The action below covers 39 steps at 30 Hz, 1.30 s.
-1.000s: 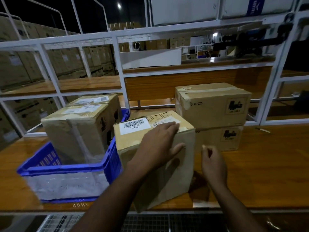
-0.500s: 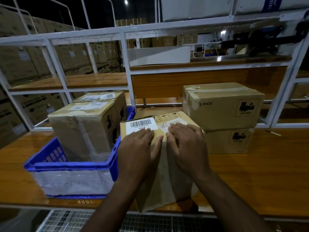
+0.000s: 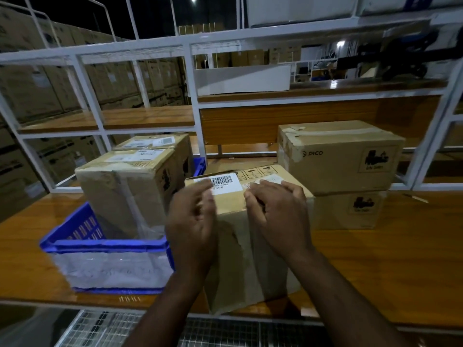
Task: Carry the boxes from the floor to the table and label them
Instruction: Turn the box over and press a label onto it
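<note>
A cardboard box (image 3: 235, 259) stands at the front edge of the wooden table (image 3: 380, 261), one corner towards me. A white barcode label (image 3: 226, 182) is stuck on its top, and a smaller white label (image 3: 271, 179) lies to the right of it. My left hand (image 3: 193, 221) hovers, blurred, at the box's near left edge just below the barcode label, fingers loosely bent and holding nothing. My right hand (image 3: 278, 216) lies flat on the top's near right part, fingertips at the smaller label.
A blue crate (image 3: 107, 245) left of the box holds two labelled cardboard boxes (image 3: 125, 191). Two stacked boxes (image 3: 338, 159) stand behind on the right. A white metal rack (image 3: 195, 116) with wooden shelves rises along the table's back. A metal grate lies below the front edge.
My right hand came from beside the box onto its top and stays pressed there. My left hand slid off the barcode label towards the near edge and is now moving.
</note>
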Available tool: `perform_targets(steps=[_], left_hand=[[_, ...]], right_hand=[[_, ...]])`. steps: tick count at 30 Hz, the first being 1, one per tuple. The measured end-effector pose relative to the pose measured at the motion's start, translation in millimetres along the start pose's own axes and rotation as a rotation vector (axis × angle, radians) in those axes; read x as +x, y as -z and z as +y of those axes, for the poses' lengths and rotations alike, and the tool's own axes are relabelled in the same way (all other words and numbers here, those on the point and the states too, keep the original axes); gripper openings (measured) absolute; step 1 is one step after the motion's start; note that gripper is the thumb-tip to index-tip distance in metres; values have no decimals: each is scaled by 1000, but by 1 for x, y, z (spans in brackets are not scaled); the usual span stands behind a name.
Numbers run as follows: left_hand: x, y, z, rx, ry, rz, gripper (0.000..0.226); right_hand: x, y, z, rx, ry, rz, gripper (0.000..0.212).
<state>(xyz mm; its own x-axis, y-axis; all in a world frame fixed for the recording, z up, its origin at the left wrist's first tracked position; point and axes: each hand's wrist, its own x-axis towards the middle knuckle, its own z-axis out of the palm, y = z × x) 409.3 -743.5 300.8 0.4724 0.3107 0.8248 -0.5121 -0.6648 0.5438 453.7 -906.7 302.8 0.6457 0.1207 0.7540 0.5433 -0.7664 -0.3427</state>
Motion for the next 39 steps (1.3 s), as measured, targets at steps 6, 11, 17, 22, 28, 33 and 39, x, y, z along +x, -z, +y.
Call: perform_targets(steps=[6,11,17,22,28,33,39], left_hand=[[-27,4,-49,-111,619,134,27],[-66,-17,-64,-97,1026,-321,57],[-67,-33,-65,-203,1176,-571,99],[-58,-46,-35,-779,1417,-649,47],[-47,-43,-20,-794,1249,-746,42],[-13,-8,-23,-608,955,-760,50],[10,45,-7,-552,747,-582,52]], right_hand=[[0,30,25,74,-136,107,29],[-9,57,60,143,-293,192,35],[-30,100,98,135,-491,188,40],[-41,136,113,51,-571,198,64],[-40,169,121,217,-720,48,93],[-34,173,93,499,-692,-86,71],[-29,141,77,553,-519,-105,66]])
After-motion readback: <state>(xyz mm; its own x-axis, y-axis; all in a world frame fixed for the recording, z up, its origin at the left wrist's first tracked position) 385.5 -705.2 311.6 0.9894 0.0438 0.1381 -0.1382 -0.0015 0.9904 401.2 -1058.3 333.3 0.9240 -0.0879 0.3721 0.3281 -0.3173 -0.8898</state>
